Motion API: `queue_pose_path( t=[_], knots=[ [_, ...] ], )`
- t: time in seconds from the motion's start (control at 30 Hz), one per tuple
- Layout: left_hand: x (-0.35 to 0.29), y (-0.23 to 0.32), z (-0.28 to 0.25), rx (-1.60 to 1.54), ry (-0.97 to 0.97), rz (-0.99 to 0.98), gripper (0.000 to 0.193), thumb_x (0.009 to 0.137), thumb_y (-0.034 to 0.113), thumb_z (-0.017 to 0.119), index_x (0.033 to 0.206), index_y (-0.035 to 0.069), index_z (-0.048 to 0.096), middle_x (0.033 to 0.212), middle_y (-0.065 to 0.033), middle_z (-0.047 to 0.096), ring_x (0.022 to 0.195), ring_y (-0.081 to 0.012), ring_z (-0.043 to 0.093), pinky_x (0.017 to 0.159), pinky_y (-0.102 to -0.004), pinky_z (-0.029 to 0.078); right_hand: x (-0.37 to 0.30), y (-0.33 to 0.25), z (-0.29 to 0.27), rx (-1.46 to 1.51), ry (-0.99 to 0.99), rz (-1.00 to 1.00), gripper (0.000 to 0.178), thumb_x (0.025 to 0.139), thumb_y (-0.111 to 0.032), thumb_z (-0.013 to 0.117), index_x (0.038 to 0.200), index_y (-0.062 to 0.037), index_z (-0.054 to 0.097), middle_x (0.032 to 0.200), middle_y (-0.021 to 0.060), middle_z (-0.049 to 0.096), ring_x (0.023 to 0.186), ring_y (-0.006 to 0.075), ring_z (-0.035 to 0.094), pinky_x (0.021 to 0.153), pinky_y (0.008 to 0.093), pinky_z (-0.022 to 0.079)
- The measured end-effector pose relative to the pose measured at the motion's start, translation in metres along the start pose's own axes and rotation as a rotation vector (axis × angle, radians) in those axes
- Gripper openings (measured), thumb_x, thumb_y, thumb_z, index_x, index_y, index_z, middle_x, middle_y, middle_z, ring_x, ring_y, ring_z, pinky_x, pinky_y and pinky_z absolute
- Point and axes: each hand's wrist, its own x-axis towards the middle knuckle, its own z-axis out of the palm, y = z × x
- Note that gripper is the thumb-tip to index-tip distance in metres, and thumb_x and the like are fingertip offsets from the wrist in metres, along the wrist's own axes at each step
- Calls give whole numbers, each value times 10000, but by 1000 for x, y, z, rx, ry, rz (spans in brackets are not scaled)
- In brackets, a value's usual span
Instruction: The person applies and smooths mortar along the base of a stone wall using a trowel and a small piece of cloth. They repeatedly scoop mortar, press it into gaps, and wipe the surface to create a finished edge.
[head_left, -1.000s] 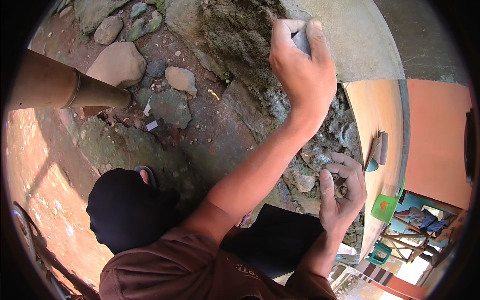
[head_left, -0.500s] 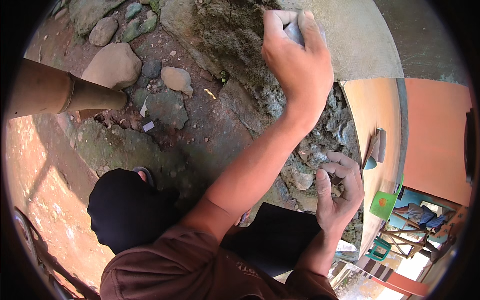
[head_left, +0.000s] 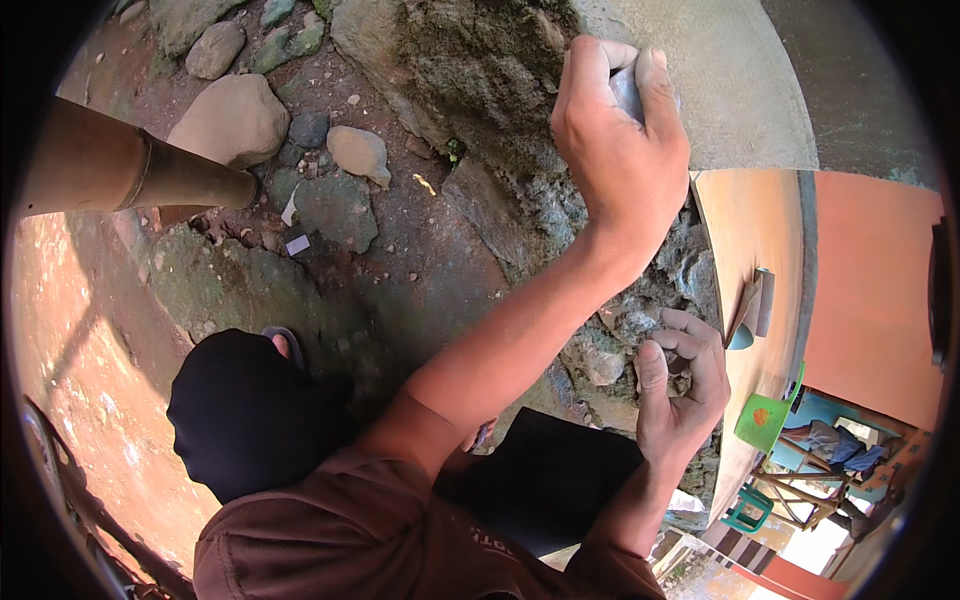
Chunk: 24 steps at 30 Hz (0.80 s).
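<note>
My left hand is stretched far ahead at the edge of a smooth pale grey slab. Its dusty fingers and thumb are closed round a small grey-blue piece, mostly hidden by the hand; its kind cannot be made out. Nearer to me, my right hand is raised beside the rough stone face. Grey dust covers its curled fingers. The thumb stands apart from them and nothing shows in between.
A curled brown and blue-grey sheet lies on the tan ledge at right. Beyond it are a green chair and an orange wall. A bamboo post and several rocks stand at left.
My left hand has shifted slightly right and toward me in the picture, still gripping the grey-blue piece. My right hand keeps almost the same place and pose. The whole view has shifted a little.
</note>
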Motion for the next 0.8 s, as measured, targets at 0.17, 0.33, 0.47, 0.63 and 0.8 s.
queue_pose_path(
  t=[0.17,0.33,0.47,0.63,0.8],
  knots=[
    [32,20,-11,-47,26,-66,139,1016,15,588,914,-20,501,751,-54,578,629,-111,596,534,-304,461,-2,-9,1,24,10,-75,159,848,-90,799,933,-6,696,1078,161,716,970,260,694,843,352,538],
    [-5,-3,-4,54,2,43,168,1028,68,602,933,3,479,676,-15,563,568,-62,550,481,-235,441,-1,-1,-1,11,-10,56,156,850,-83,795,939,-4,695,1078,157,715,979,268,694,851,350,538],
    [37,23,-6,-84,64,-71,106,984,-8,605,921,-39,525,812,-120,590,659,-179,644,588,-310,502,-1,-10,4,55,-3,-35,150,854,-98,795,927,-11,697,1078,158,714,965,257,692,826,337,539],
    [-2,3,-2,79,38,101,154,1011,68,627,928,-9,523,666,-21,568,542,-69,528,469,-260,411,-2,-1,3,-3,12,-42,151,856,-103,793,927,-9,699,1067,154,720,944,248,688,791,328,528],
    [31,21,-8,-162,12,-204,162,986,31,629,886,-14,510,736,-87,574,635,-145,596,546,-332,448,-1,-7,7,59,8,-43,150,852,-97,795,928,-7,701,1069,157,718,967,262,696,820,351,537]
  ],
)
